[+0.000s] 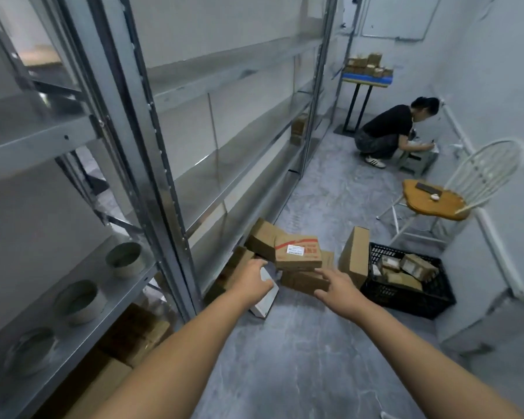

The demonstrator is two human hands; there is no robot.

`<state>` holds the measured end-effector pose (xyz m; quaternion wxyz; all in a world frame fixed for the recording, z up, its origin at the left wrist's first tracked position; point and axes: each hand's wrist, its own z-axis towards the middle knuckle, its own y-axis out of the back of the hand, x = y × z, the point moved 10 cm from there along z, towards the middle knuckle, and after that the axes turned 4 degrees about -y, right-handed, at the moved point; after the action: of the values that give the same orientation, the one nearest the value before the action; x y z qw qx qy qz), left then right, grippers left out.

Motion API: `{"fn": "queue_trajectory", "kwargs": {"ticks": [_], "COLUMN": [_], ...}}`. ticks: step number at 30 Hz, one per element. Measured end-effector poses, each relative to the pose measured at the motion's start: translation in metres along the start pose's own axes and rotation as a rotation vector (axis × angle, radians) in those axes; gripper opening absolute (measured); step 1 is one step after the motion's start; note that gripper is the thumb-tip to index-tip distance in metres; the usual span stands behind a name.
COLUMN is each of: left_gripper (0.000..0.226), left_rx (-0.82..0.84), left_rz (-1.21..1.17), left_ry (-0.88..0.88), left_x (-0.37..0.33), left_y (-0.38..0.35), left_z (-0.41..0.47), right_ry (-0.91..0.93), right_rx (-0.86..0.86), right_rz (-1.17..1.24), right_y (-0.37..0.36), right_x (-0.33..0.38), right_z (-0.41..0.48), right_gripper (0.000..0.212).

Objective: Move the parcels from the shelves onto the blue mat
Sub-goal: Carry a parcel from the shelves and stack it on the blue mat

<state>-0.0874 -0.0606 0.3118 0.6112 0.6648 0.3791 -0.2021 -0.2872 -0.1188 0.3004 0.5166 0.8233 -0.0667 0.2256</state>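
Several cardboard parcels lie in a heap on the floor beside the metal shelving [176, 182]. The top parcel [298, 257] carries red tape and a white label. A flat white parcel [265, 300] leans under my left hand [251, 279], which hovers over it with fingers spread. My right hand [338, 287] is open too, fingertips close to a lower brown parcel [303, 281]. Neither hand holds anything. The blue mat [366, 78] covers a small table at the far end, with several parcels on it. One parcel [298, 128] sits on a far shelf.
A black crate [406, 300] with several boxes stands to the right, a tall box [356, 257] leaning on it. A white chair with a wooden seat [436, 201] is beyond. A person in black [387, 131] crouches near the far wall. Bowls [124, 258] rest on the left shelf.
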Motion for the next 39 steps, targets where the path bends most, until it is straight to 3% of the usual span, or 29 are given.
{"fn": "queue_trajectory", "kwargs": {"ticks": [6, 9, 15, 19, 26, 31, 35, 39], "left_gripper": [0.050, 0.039, 0.045, 0.043, 0.038, 0.014, 0.032, 0.033], "left_rx": [0.090, 0.061, -0.027, -0.003, -0.043, -0.042, 0.005, 0.045], "left_rz": [-0.060, -0.075, -0.132, -0.140, -0.149, -0.260, -0.281, -0.175], "left_ry": [0.067, 0.076, 0.171, 0.200, 0.333, 0.449, 0.423, 0.507], "left_x": [-0.004, -0.018, -0.053, -0.053, 0.027, 0.088, 0.119, 0.189], "left_y": [-0.042, -0.051, -0.073, -0.100, -0.128, -0.182, -0.218, -0.253], "left_z": [0.089, 0.143, 0.252, 0.303, 0.410, 0.505, 0.582, 0.637], "right_ry": [-0.129, -0.154, -0.132, -0.129, -0.112, -0.188, -0.233, -0.327], "right_rx": [0.014, 0.057, 0.117, 0.117, 0.190, 0.194, 0.260, 0.259], "right_rz": [0.125, 0.205, 0.188, 0.158, 0.169, 0.182, 0.164, 0.253], "right_y": [0.026, 0.041, 0.085, 0.105, 0.076, 0.040, -0.002, -0.044], "right_x": [-0.074, -0.101, -0.135, -0.144, -0.148, -0.175, -0.186, -0.211], "right_z": [0.092, 0.147, 0.252, 0.319, 0.438, 0.538, 0.622, 0.696], "right_gripper": [0.057, 0.062, 0.058, 0.057, 0.052, 0.046, 0.051, 0.046]}}
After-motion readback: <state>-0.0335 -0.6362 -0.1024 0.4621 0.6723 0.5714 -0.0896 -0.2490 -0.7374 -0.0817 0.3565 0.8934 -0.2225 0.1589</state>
